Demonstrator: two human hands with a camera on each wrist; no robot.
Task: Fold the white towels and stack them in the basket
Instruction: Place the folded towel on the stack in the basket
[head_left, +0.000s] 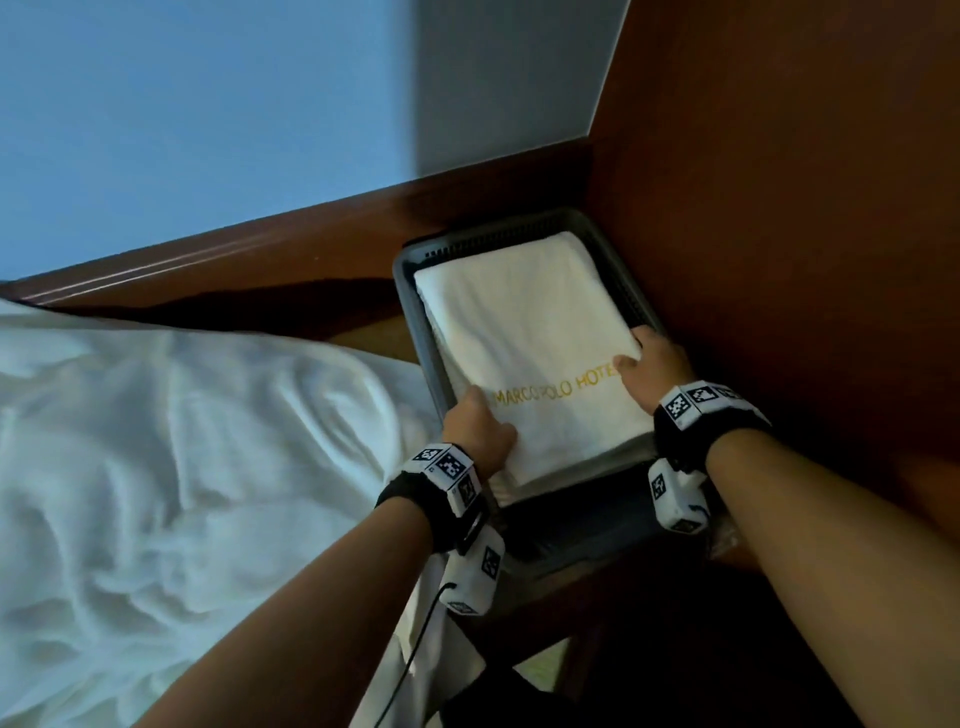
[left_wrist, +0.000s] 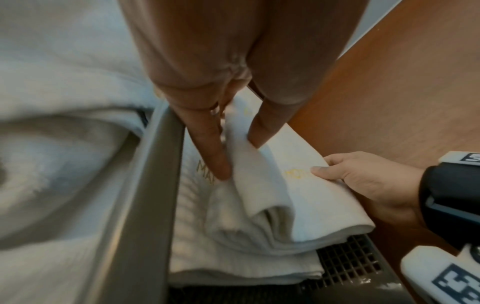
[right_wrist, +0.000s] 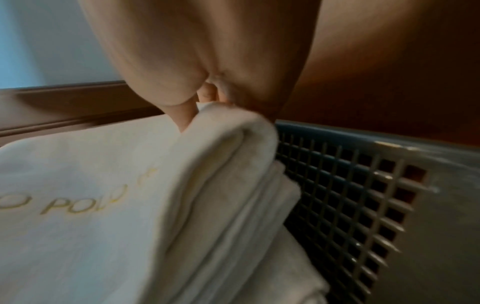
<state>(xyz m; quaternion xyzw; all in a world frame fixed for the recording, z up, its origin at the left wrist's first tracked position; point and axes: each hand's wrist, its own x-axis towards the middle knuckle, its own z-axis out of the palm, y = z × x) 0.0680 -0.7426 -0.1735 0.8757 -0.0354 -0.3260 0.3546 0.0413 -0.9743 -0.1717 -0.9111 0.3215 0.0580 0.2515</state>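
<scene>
A folded white towel (head_left: 524, 343) with gold lettering lies in the grey mesh basket (head_left: 410, 260), on top of another folded towel (left_wrist: 241, 267). My left hand (head_left: 480, 423) grips the top towel's near left edge, thumb on top and fingers underneath. In the left wrist view, the left hand (left_wrist: 233, 156) pinches a fold of the top towel (left_wrist: 298, 197). My right hand (head_left: 647, 364) grips its right edge, thumb on the lettering. The right wrist view shows the right hand (right_wrist: 192, 115) holding the towel's folded edge (right_wrist: 221, 164) beside the basket's wall (right_wrist: 350, 195).
The basket stands on a dark wooden surface, tight against a brown wooden panel (head_left: 779, 208) at its right and a wooden headboard (head_left: 234, 260) behind. A bed with rumpled white bedding (head_left: 182, 441) lies to the left, touching the basket's side.
</scene>
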